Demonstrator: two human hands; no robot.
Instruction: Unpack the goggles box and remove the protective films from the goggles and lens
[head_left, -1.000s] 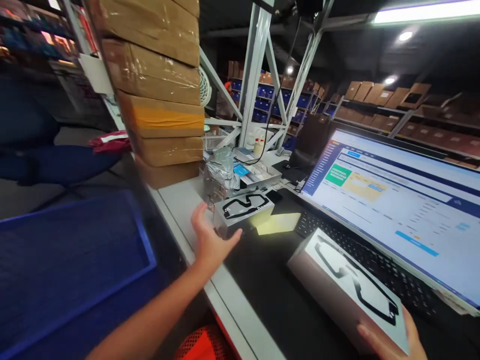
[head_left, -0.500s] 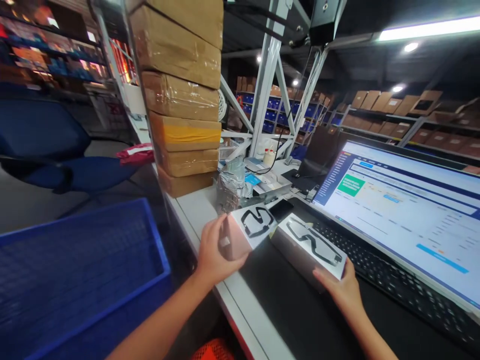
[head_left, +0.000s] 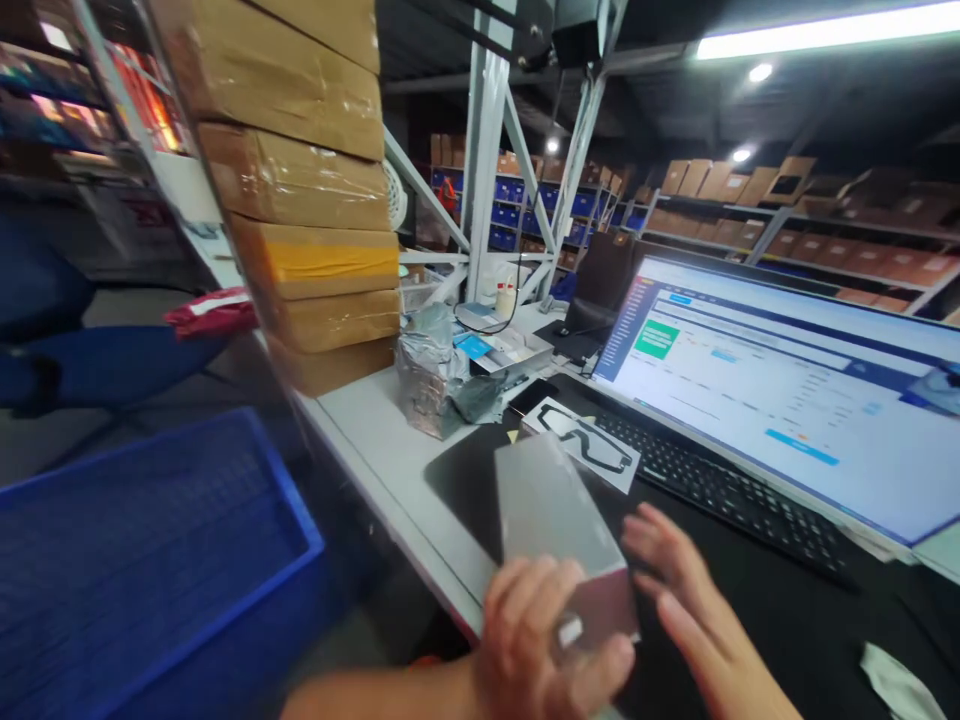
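Brightly lit, a monitor [head_left: 750, 400] stands beyond the parted fingers of the right hand [head_left: 701, 605], a black keyboard [head_left: 720, 484] between. Fingers of the left hand [head_left: 544, 640] grip a grey box [head_left: 555, 505] just beside them; past its far end lies a black-patterned box [head_left: 611, 468].

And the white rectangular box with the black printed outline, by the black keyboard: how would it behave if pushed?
The white box is probably stiff, given its straight edges. Broad face up, it seems unlikely to roll or tip. It might bump the keyboard close beside it.
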